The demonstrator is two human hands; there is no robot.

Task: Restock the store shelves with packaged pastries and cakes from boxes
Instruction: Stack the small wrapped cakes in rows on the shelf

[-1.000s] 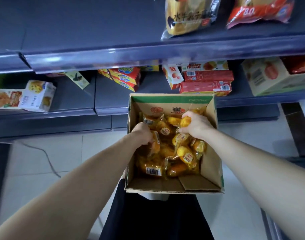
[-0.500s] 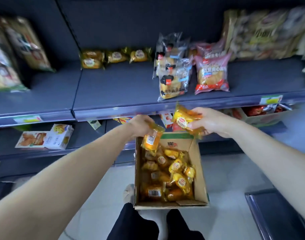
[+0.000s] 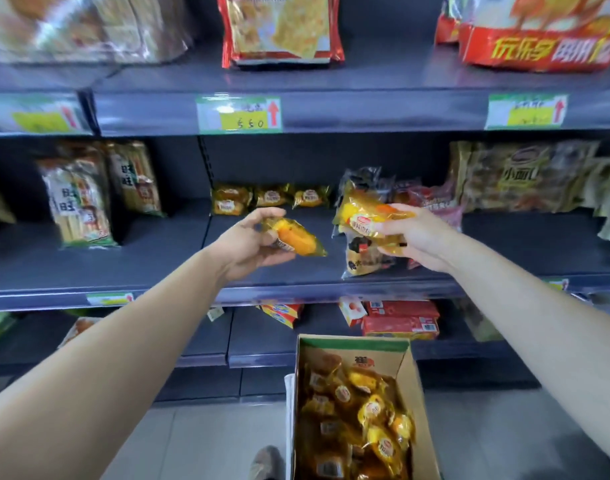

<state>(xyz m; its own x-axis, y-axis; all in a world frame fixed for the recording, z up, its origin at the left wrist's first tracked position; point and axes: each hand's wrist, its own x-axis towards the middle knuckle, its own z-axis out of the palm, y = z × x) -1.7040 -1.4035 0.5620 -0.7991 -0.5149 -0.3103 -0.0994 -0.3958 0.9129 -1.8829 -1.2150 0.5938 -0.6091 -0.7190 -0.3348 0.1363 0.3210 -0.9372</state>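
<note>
A dark grey shelving unit [image 3: 365, 109] is filling most of the view, and its middle shelf [image 3: 140, 261] is lying at the level of the two hands. Below, on the floor in front of the lowest shelf, an open cardboard box [image 3: 416, 382] is standing, and many small yellow packs [image 3: 362, 420] are lying loose inside it. On the top shelf big red snack bags [image 3: 538, 46] are standing. On the middle shelf tall rice cracker bags [image 3: 78, 202] are leaning at the left and brownish bags [image 3: 514, 178] are standing at the right. Red boxes [image 3: 400, 320] are lying stacked on the lower shelf, just behind the cardboard box. Both arms are reaching forward over the middle shelf. The left hand [image 3: 249, 244] is holding one wrapped pastry [image 3: 296, 239] — the fingers are curling around its end, and the pack is sticking out to the right above the shelf. The right hand [image 3: 424, 239] is gripping a bunch of pastries [image 3: 365, 220] between thumb and fingers, in front of a dark bread bag [image 3: 362, 258] — how many, I cannot tell. At the back of the middle shelf three shelved pastries [image 3: 270, 199] are sitting in a row. A green price label [image 3: 239, 114] is sitting on the upper shelf edge.
</note>
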